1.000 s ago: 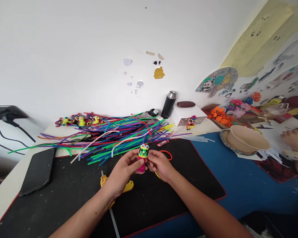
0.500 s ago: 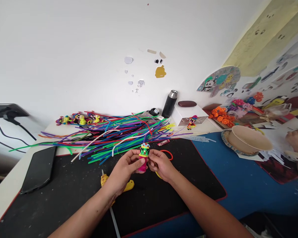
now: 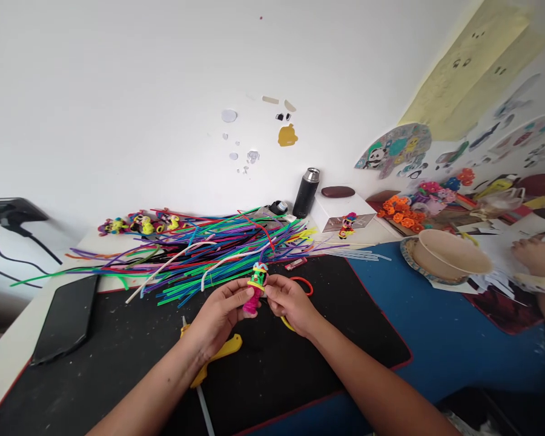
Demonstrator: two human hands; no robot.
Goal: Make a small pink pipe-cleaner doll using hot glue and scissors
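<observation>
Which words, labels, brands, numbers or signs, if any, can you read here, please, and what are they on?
Nothing here can be read and quoted.
Small red-and-white packet beside the fuzzy coloured stems: any print is too small to read.
Red marks on the pale rounded cut-out on the right: too blurred to read.
Tall black bottle with silver top: no lettering discernible.

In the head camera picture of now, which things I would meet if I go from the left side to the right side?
Black flat device → yellow glue gun → pink-bodied figure → black flask → small standing figure → beige bowl → another person's hand.
</observation>
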